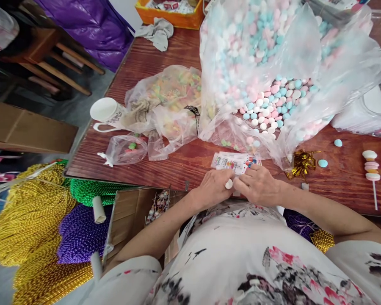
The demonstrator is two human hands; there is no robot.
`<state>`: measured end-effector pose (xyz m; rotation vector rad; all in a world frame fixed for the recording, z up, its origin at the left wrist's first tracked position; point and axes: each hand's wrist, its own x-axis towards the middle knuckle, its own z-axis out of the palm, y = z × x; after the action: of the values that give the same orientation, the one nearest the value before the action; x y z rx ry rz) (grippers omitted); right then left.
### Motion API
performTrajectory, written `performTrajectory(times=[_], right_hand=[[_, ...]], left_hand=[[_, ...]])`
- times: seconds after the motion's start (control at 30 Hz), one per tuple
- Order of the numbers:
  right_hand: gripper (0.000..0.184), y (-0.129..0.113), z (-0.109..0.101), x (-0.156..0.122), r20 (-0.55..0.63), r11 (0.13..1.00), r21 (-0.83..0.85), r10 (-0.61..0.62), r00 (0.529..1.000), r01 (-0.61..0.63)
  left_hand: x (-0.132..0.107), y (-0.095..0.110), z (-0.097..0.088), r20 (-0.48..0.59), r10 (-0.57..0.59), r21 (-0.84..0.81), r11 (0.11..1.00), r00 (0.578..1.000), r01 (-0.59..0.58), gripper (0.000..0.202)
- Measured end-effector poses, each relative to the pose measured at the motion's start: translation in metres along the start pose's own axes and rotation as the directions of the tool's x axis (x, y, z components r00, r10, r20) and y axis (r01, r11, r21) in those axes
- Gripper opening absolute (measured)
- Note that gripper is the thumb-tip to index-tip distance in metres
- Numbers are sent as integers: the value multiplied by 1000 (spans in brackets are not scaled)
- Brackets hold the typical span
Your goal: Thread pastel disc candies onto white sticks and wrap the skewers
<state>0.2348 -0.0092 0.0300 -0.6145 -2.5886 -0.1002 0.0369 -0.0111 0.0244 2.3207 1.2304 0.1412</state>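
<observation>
My left hand and my right hand meet at the near edge of the wooden table, fingers curled together. Between them sits a white round candy, pinched by my left hand, with my right fingertips touching it. Just beyond the fingers lies a small printed packet. Behind it a big clear plastic bag spills pink, blue and white candies onto the table.
A candy skewer on a stick, two loose blue candies and a gold twist ribbon lie to the right. Left are a white mug, smaller candy bags and, below the table, spools of gold, green and purple beads.
</observation>
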Motion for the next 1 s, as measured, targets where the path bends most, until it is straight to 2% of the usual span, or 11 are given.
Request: performTrajectory(times=[0.1,0.2,0.3,0.5,0.63,0.83,0.9,1.0], right_hand=[[19,12,-6,-5,-22,993,21,115,993,-114],[21,24,-14,-12,-61,981,22,193,979,-192],[22,28,-16,-13,-59,984,16,181,982,-180],[17,25,-12,-6,-4,982,50,182,983,-181],[15,29,-10,-6,50,951,211,221,974,-227],[13,41,-1,-4,132,796,484,345,929,-364],[14,41,0,-1,152,806,467,331,931,-363],[16,35,-1,5,120,896,318,287,950,-311]], left_hand=[[-1,-12,-11,-53,-48,-22,999,997,47,19],[-5,-25,-22,-42,-105,46,993,994,106,12],[-6,-29,-23,-37,-121,110,986,992,124,12],[-1,-24,-17,-84,-90,113,989,992,99,21],[0,-27,-18,-104,-84,20,996,991,87,28],[-2,-40,-16,-17,16,-103,995,1000,-18,30],[-2,-43,-15,9,17,-149,989,1000,-15,34],[-2,-42,-16,78,-22,-284,958,997,43,39]])
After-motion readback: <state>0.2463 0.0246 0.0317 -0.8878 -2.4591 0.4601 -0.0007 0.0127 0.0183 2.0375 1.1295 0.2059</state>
